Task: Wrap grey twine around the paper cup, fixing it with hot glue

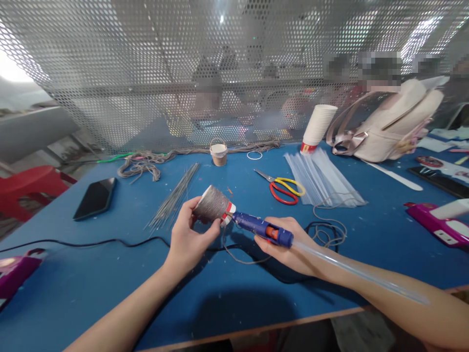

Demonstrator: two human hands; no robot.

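My left hand (190,234) is closed round a paper cup (214,205) wrapped in grey cord, held on its side above the blue table (110,278). A red and white band shows at the cup's rim. My right hand (289,247) grips a blue glue gun (262,227) with an orange trigger. Its nozzle touches the cup's rim. A long clear glue stick (359,274) sticks out of the gun's back along my right forearm. Grey cord (238,256) trails from the cup down onto the table.
On the table lie a black phone (95,198), thin wires (176,195), red and yellow scissors (284,188), clear glue sticks (322,178), a cup stack (317,127), a small wrapped cup (219,152), a beige backpack (388,124) and pink glue guns (437,222). People sit behind the perforated screen (146,73).
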